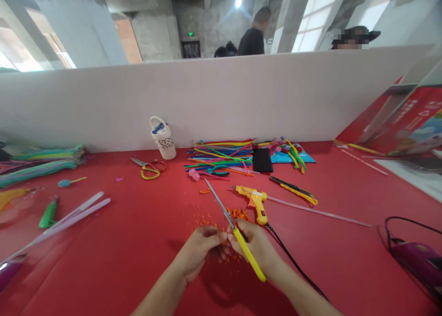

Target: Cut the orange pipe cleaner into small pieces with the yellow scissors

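My right hand (257, 244) is closed around yellow-handled scissors (238, 235), whose blades point up and left over the red table (138, 242). My left hand (200, 247) is pinched shut just left of the scissors, its fingertips touching a small orange piece I can barely make out. Orange scraps (238, 212) lie scattered on the table just beyond both hands. A yellow glue gun (253, 201) lies right behind my right hand, its black cord running past my right wrist.
Colourful pipe cleaners (221, 157), a black phone (262, 159), a white cup (163, 139), second scissors (147, 169) and a yellow-black cutter (293, 189) lie further back before a white partition (221, 95). More pipe cleaners (37, 164) lie left; a purple tool (417, 256) right. People stand behind.
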A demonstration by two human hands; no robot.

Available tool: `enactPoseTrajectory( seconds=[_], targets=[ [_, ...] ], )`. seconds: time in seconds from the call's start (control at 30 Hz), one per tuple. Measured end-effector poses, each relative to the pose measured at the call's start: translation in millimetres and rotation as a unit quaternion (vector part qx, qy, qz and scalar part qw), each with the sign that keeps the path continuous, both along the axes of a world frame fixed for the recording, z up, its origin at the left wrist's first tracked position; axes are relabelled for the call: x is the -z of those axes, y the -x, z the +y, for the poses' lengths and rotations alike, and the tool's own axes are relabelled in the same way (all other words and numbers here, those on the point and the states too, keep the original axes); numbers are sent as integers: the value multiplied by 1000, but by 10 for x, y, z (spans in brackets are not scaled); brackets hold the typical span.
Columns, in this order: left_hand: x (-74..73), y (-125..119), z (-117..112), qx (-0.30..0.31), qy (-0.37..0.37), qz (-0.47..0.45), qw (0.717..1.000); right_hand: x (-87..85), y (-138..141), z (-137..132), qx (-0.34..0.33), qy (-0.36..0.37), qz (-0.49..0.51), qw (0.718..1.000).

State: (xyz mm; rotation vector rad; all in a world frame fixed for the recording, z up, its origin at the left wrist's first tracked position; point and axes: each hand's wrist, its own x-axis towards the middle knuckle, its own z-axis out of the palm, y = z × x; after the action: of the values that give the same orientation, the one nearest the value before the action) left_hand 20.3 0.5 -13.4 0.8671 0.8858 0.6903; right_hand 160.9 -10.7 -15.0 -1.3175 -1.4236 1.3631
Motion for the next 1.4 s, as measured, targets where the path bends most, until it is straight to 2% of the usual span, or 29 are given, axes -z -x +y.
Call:
enactPoseTrajectory(
  seconds=[0.07, 0.23, 0.33, 0.63, 0.73, 0.83, 0.97, 1.23, 1.4],
  targets=[
    [0, -13, -12, 4, 12, -9, 1000, -9, 8, -8, 8, 5, 3, 1000],
    [16, 3, 24, 11, -78, 70, 994, -28, -25, 1, 32, 9, 20, 999],
    [29, 48, 77, -6, -100, 96, 990, -25, -92, 28, 45, 8, 32, 998],
    [-5, -20, 9, 20, -78, 54, 995, -32, -76, 29, 18, 20, 41, 999],
    [16, -31, 7, -4, -81, 50, 995, -15, -85, 39, 28, 21, 42, 999],
    [52, -27, 34, -46, -122, 106, 986, 10, -110, 60, 44, 26, 39, 998],
    [93, -31, 54, -65, -184, 169, 966, 45, -104, 83, 41, 32, 25, 998],
    [104, -57, 10, -62, -233, 216, 946, 80, -35, 67, 24, 12, -36, 999],
    [108, -44, 6, -50, -250, 239, 937, 6, -88, 71, 57, 3, -99, 993]
  ],
)
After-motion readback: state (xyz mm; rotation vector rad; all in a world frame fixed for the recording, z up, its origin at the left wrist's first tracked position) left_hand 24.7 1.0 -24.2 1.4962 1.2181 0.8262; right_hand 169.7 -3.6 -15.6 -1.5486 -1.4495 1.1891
